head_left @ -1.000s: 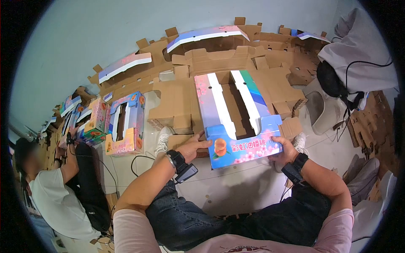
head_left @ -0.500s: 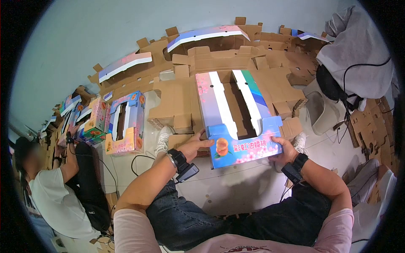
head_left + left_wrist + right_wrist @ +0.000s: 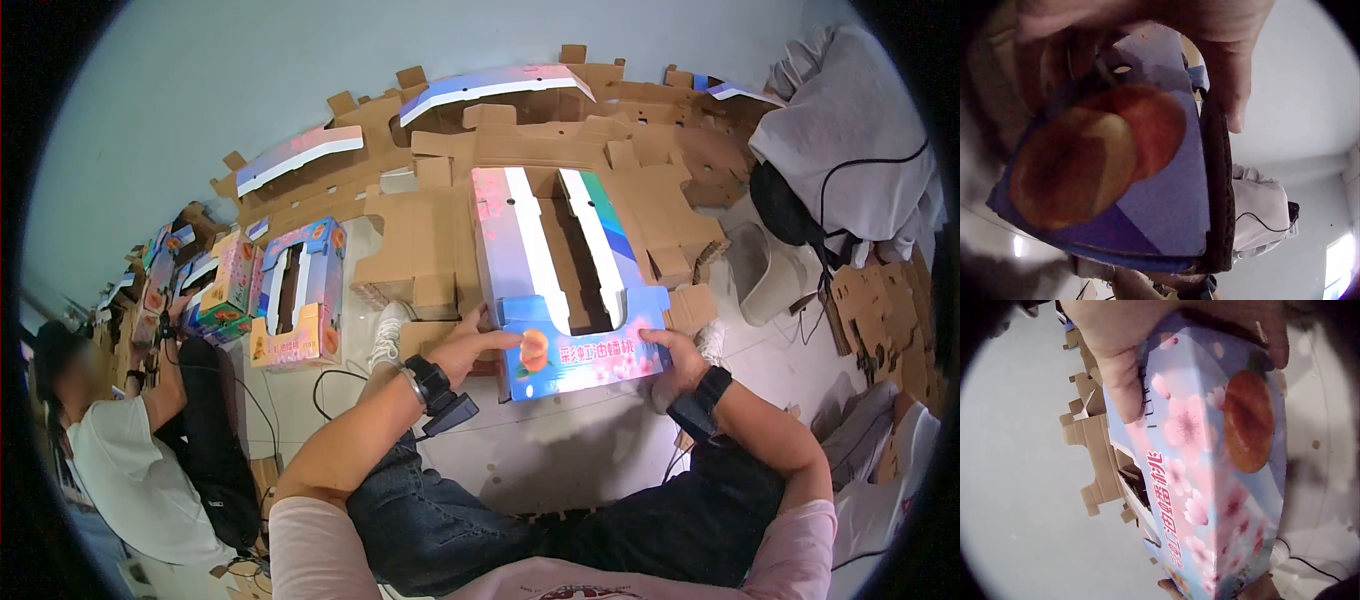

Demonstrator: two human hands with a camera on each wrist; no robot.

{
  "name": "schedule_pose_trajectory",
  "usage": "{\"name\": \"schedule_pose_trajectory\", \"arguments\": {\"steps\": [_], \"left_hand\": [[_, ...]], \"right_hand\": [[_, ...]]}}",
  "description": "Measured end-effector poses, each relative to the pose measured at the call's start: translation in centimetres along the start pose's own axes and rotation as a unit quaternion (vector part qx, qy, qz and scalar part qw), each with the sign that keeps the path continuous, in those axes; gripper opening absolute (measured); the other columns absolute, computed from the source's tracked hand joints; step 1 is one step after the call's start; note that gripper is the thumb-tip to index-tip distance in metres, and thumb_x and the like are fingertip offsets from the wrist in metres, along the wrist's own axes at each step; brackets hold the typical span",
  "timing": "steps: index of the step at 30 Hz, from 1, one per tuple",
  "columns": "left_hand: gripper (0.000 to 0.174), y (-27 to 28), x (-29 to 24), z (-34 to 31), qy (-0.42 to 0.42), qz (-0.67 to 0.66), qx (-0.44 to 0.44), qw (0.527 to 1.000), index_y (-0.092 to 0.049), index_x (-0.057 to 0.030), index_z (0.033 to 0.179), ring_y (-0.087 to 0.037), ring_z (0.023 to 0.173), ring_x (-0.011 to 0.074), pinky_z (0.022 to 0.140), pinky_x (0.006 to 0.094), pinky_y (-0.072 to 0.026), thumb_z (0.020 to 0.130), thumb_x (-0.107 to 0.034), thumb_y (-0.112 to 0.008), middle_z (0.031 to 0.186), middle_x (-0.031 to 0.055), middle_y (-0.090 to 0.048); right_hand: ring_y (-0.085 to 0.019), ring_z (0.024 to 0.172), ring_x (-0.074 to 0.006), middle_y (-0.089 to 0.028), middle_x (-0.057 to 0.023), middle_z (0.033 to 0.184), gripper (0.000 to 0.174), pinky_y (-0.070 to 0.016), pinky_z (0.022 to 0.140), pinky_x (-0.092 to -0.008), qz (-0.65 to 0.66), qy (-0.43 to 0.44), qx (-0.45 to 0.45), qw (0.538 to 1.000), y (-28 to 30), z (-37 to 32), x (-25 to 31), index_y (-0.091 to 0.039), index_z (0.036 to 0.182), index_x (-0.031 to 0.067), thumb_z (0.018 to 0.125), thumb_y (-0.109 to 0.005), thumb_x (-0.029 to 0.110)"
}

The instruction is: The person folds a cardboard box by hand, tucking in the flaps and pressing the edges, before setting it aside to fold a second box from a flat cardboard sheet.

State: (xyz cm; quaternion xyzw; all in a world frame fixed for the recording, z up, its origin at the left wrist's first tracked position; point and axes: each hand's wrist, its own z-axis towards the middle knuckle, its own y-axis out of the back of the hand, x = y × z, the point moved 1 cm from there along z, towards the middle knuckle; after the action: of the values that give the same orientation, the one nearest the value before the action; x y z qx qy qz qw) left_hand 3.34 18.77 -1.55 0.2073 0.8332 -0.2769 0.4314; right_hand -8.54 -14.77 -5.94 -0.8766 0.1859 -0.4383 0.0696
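A printed peach carton [image 3: 588, 375], with blue and pink blossom panels and a long opening along its top, is between my two hands in the head view. My left hand [image 3: 468, 348] grips its near left corner, thumb laid over the upper face. The near right corner is held by my right hand [image 3: 682, 360], its thumb on top as well. In the left wrist view the hand's fingers reach along the end panel [image 3: 1166, 212] with its peach print. The right wrist view shows the thumb on the blossom-printed face [image 3: 1185, 425] and fingers over the adjoining side.
Stacked flat brown cardboard blanks [image 3: 415, 240] lie beyond the carton. Finished-looking printed cartons [image 3: 300, 290] stand on the left, near a seated person [image 3: 150, 480]. At right are a pale plastic stool [image 3: 765, 265] and a grey cloth [image 3: 850, 140] with a black cable.
The carton has shifted slightly to the right with both hands on it. My left thumb reaches further across its near face. The seated person's arms have moved a little.
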Motion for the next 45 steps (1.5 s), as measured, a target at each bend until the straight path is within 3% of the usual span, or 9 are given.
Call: {"name": "schedule_pose_trajectory", "arguments": {"steps": [5, 8, 10, 14, 16, 24, 28, 31, 45], "left_hand": [[0.097, -1.7, -1.2, -1.2, -0.048, -0.01, -0.072, 0.996, -0.02, -0.0016, 0.147, -0.051, 0.118, 0.0202, 0.095, 0.0368, -0.0449, 0.073, -0.024, -0.079, 0.13, 0.0138, -0.05], [0.099, -2.5, -2.1, -1.5, -0.131, -0.008, -0.06, 0.989, -0.018, -0.0002, 0.148, -0.054, 0.114, 0.0205, 0.095, 0.0339, -0.045, 0.073, -0.022, -0.079, 0.128, 0.0148, -0.052], [0.1, -2.7, -2.3, -1.6, -0.136, -0.012, -0.076, 0.988, -0.017, 0.0001, 0.148, -0.055, 0.113, 0.0207, 0.095, 0.0337, -0.045, 0.072, -0.021, -0.08, 0.127, 0.0152, -0.052], [0.105, -3.5, -2.0, -1.7, -0.158, 0.046, -0.119, 0.979, -0.017, 0.0026, 0.148, -0.054, 0.113, 0.0222, 0.096, 0.0341, -0.0448, 0.07, -0.021, -0.082, 0.129, 0.0163, -0.051], [0.108, -4.6, -2.4, -3.0, -0.189, 0.053, -0.102, 0.975, -0.017, 0.004, 0.148, -0.053, 0.115, 0.0232, 0.096, 0.0344, -0.0448, 0.067, -0.024, -0.084, 0.13, 0.0179, -0.049], [0.123, -8.0, -1.9, -2.6, -0.313, 0.35, -0.177, 0.865, -0.019, 0.0066, 0.147, -0.051, 0.1, 0.0331, 0.092, 0.0411, -0.0421, 0.057, -0.042, -0.086, 0.112, 0.0229, -0.05], [0.121, -9.8, -1.7, -3.4, -0.359, 0.408, -0.186, 0.819, -0.021, 0.0044, 0.147, -0.046, 0.106, 0.0338, 0.091, 0.0417, -0.0416, 0.056, -0.038, -0.087, 0.116, 0.0254, -0.046], [0.12, -10.6, -1.8, -3.9, -0.35, 0.378, -0.153, 0.843, -0.023, 0.0012, 0.148, -0.043, 0.111, 0.0353, 0.1, 0.0426, -0.0361, 0.056, -0.037, -0.089, 0.12, 0.0229, -0.043], [0.131, -11.6, -2.5, -4.0, -0.303, 0.374, -0.108, 0.87, -0.013, -0.0012, 0.151, -0.04, 0.114, 0.0343, 0.1, 0.0398, -0.0362, 0.054, -0.041, -0.09, 0.121, 0.0221, -0.038]], "right_hand": [[-0.044, 0.126, -0.03, -0.054, -0.0211, 0.124, 0.068, -0.0291, 0.109, -0.0397, -0.042, 0.121, -0.143, 0.981, -4.0, -3.2, 2.8, -0.045, 0.131, -0.0016, 0.074, -0.075, 0.02], [-0.042, 0.127, -0.03, -0.051, -0.02, 0.124, 0.073, -0.0319, 0.108, -0.0395, -0.134, 0.233, -0.272, 0.924, -3.3, -2.0, 2.1, -0.039, 0.136, -0.0038, 0.075, -0.074, 0.017], [-0.04, 0.127, -0.0295, -0.045, -0.0201, 0.131, 0.075, -0.0331, 0.106, -0.0384, -0.279, 0.347, -0.355, 0.822, -2.7, -1.3, 3.1, -0.041, 0.136, -0.0046, 0.074, -0.075, 0.02], [-0.043, 0.125, -0.028, -0.049, -0.0181, 0.129, 0.069, -0.0332, 0.106, -0.0376, -0.265, 0.331, -0.25, 0.87, -5.6, -3.5, 4.9, -0.048, 0.132, -0.0042, 0.074, -0.075, 0.021], [-0.047, 0.12, -0.0262, -0.054, -0.0151, 0.124, 0.06, -0.0359, 0.103, -0.0363, -0.203, 0.301, -0.097, 0.927, -9.1, -4.9, 5.6, -0.055, 0.126, -0.0029, 0.074, -0.076, 0.02], [-0.053, 0.111, -0.024, -0.057, -0.0159, 0.117, 0.059, -0.0415, 0.096, -0.0356, -0.378, 0.381, 0.013, 0.844, -13.3, -5.8, 7.7, -0.06, 0.117, -0.0019, 0.073, -0.08, 0.031], [-0.064, 0.072, -0.0195, -0.066, -0.0135, 0.08, 0.046, -0.0485, 0.065, -0.0331, -0.415, 0.35, -0.002, 0.84, -13.5, -6.1, 8.4, -0.067, 0.09, -0.0029, 0.067, -0.083, 0.033], [-0.059, 0.052, -0.0194, -0.062, -0.0119, 0.06, 0.041, -0.0454, 0.053, -0.0338, -0.491, 0.352, -0.042, 0.796, -13.8, -7.2, 8.6, -0.067, 0.076, -0.0025, 0.065, -0.085, 0.032], [-0.057, 0.053, -0.0114, -0.061, -0.0063, 0.062, 0.024, -0.0456, 0.046, -0.0315, -0.339, 0.315, -0.035, 0.886, -14.1, -9.0, 8.2, -0.061, 0.069, -0.002, 0.066, -0.082, 0.008]]}}
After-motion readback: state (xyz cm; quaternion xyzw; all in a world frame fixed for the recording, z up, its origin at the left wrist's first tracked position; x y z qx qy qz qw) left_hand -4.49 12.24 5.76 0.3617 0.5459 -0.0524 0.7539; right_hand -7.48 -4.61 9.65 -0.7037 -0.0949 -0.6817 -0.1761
